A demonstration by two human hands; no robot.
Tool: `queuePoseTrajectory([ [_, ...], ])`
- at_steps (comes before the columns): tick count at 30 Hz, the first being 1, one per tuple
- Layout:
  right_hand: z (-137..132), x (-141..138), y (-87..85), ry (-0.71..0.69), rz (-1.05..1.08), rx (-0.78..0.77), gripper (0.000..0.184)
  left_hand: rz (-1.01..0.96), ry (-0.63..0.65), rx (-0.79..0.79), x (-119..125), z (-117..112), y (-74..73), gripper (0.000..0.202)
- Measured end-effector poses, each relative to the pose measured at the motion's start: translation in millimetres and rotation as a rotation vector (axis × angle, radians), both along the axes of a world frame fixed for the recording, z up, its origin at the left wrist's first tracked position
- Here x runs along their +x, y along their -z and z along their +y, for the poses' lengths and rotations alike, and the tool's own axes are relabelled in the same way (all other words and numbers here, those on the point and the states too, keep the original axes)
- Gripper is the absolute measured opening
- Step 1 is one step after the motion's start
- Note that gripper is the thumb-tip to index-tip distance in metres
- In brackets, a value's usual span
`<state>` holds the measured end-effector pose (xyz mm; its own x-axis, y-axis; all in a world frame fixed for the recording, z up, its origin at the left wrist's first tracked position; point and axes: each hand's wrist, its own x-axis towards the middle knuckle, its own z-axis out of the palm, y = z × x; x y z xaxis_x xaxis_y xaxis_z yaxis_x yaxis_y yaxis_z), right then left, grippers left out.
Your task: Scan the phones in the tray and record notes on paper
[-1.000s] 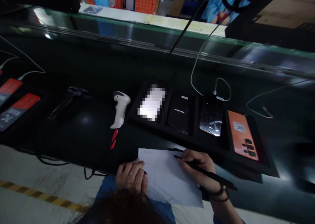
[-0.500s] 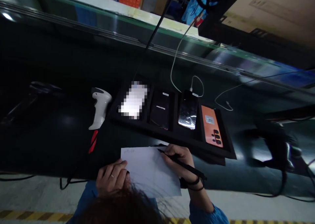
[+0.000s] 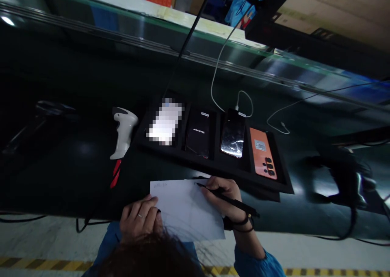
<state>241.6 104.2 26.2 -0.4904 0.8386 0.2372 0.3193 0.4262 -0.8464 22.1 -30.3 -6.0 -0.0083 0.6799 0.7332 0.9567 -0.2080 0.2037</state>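
A white sheet of paper (image 3: 185, 208) lies at the near edge of the dark bench. My left hand (image 3: 138, 220) rests on its left edge with fingers curled, pressing it down. My right hand (image 3: 224, 195) grips a black pen (image 3: 231, 202) whose tip touches the upper middle of the sheet. Just beyond the paper sits a black tray (image 3: 213, 165) with several phones in a row: one with a lit screen (image 3: 166, 122), a black one (image 3: 198, 138), a glossy one on a white cable (image 3: 233, 138) and an orange one lying face down (image 3: 263, 158).
A white handheld scanner (image 3: 123, 131) lies left of the tray with a red-marked cable (image 3: 115, 175). White cables (image 3: 217, 66) run to the back. A dark device (image 3: 344, 171) sits at the right. A conveyor rail (image 3: 152, 45) crosses behind.
The view swung to the right, then settled. Both hands kept their places on the paper, and the pen tip stayed near the sheet's upper middle.
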Motion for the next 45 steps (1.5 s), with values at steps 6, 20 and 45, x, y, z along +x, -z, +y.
queuePoseTrajectory([
  [6, 0.9, -2.5, -0.2, 0.010, 0.019, 0.035, 0.031, -0.017, 0.009, -0.018, 0.3, -0.2, 0.3, 0.012],
  [20, 0.6, 2.5, 4.0, 0.032, -0.001, 0.019, 0.033, -0.039, 0.009, -0.011, 2.1, 0.0, -1.3, 0.011],
  [45, 1.1, 3.3, 4.0, -0.039, 0.062, 0.032, 0.031, 0.011, 0.008, -0.012, 0.5, -3.4, 6.6, 0.010],
])
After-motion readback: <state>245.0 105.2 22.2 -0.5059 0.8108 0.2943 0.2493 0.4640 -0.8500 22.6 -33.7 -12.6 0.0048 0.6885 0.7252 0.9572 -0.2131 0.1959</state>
